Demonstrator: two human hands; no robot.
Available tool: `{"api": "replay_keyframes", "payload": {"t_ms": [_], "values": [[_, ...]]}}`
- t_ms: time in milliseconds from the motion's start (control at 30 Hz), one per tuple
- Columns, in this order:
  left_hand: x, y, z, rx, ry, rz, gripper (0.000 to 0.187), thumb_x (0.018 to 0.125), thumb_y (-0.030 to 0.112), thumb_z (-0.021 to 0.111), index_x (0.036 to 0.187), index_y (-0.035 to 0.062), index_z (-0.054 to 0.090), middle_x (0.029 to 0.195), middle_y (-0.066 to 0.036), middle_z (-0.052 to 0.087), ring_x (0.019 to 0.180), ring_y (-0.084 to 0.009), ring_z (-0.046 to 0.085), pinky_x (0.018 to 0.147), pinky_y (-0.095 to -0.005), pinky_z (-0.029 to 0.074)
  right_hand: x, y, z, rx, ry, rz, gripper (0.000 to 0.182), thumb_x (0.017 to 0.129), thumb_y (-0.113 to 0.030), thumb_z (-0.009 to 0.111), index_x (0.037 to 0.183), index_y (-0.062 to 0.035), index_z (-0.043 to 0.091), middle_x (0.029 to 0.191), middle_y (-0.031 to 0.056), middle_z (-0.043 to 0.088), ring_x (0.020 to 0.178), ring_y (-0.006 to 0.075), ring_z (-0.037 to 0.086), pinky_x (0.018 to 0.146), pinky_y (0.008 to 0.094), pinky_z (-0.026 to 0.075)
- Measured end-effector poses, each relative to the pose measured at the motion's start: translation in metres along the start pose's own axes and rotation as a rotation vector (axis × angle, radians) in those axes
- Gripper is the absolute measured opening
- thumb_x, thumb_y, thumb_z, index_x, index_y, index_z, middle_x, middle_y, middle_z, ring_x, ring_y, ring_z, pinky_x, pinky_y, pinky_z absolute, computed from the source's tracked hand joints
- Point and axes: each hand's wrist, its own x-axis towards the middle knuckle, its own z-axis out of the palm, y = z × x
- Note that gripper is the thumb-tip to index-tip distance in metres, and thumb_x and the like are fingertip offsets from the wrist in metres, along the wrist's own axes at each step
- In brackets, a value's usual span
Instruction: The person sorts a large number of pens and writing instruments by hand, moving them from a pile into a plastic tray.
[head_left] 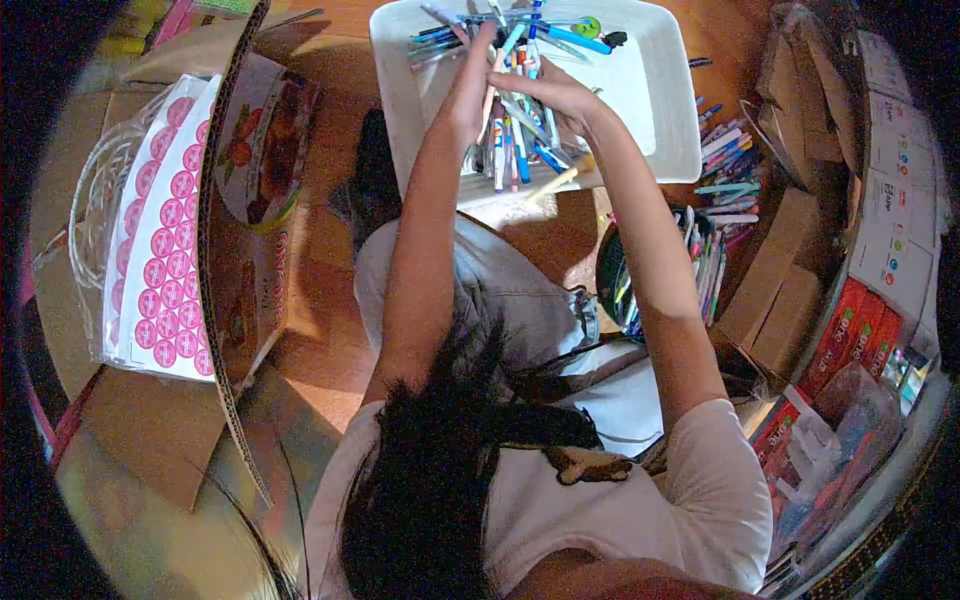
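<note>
A white tray point(683, 110) lies at the top middle of the view. Over it, my left hand point(475, 85) and my right hand point(560, 92) press in from both sides on a thick bundle of pens point(517, 130). The pens point in many directions, and some stick out above and below the hands. Inside the tray, more pens point(430, 42) lie at its far left, and a green round item point(586, 28) sits near the far edge. One pale yellow pen point(553, 184) slants below the bundle, over the tray's near edge.
Right of the tray, loose pens point(730, 165) lie in a pile, beside a dark round container point(618, 265) near my right forearm. Cardboard boxes point(790, 280) and red packs point(850, 335) line the right. On the left, an open carton point(215, 260) stands beside sheets of pink round stickers point(165, 270).
</note>
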Motion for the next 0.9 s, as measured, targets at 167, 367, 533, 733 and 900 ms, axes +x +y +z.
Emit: {"api": "replay_keyframes", "payload": {"t_ms": [167, 367, 533, 733, 900], "values": [[0.002, 0.001, 0.001, -0.056, -0.199, 0.054, 0.087, 0.078, 0.073, 0.029, 0.128, 0.0015, 0.037, 0.124, -0.013, 0.047, 0.112, -0.0227, 0.047, 0.097, -0.0352, 0.035, 0.004, 0.006, -0.001, -0.046, 0.165, 0.011, 0.104, 0.051, -0.043, 0.082, 0.127, 0.0063, 0.03, 0.12, 0.0203, 0.047, 0.112, 0.0275, 0.047, 0.095, 0.0365, 0.037], [-0.002, 0.006, 0.006, -0.054, -0.214, 0.011, 0.091, 0.077, 0.073, 0.033, 0.131, 0.0, 0.031, 0.128, -0.016, 0.043, 0.117, -0.026, 0.043, 0.101, -0.0387, 0.03, -0.001, -0.005, 0.005, 0.121, 0.217, -0.217, 0.089, 0.051, -0.029, 0.085, 0.119, 0.0051, 0.038, 0.112, 0.0147, 0.052, 0.103, 0.0219, 0.052, 0.091, 0.0312, 0.04], [0.017, -0.004, -0.008, 0.018, -0.083, 0.23, 0.065, 0.084, 0.054, 0.046, 0.125, 0.0034, 0.042, 0.118, -0.01, 0.051, 0.108, -0.0219, 0.05, 0.096, -0.0363, 0.035, -0.011, -0.018, 0.014, 0.106, 0.357, -0.392, 0.087, 0.052, -0.029, 0.084, 0.117, 0.0067, 0.037, 0.109, 0.0151, 0.053, 0.101, 0.0214, 0.052, 0.088, 0.0302, 0.041], [-0.014, 0.036, 0.049, 0.202, -0.037, 0.134, 0.056, 0.086, 0.052, 0.041, 0.115, 0.0055, 0.052, 0.1, -0.009, 0.06, 0.086, -0.0196, 0.058, 0.078, -0.0317, 0.045, -0.028, -0.041, 0.01, -0.122, 0.657, -0.441, 0.089, 0.049, -0.033, 0.084, 0.115, 0.0049, 0.039, 0.105, 0.0147, 0.054, 0.097, 0.0221, 0.054, 0.085, 0.0299, 0.043], [0.009, 0.043, 0.11, 0.428, -0.182, 0.178, 0.056, 0.087, 0.051, 0.039, 0.11, 0.0024, 0.056, 0.095, -0.012, 0.062, 0.086, -0.0229, 0.059, 0.079, -0.0361, 0.045, -0.066, -0.062, -0.031, 0.102, 0.767, -0.481, 0.083, 0.055, -0.031, 0.081, 0.114, 0.0065, 0.037, 0.105, 0.0178, 0.054, 0.095, 0.0255, 0.054, 0.084, 0.0339, 0.043]]}}
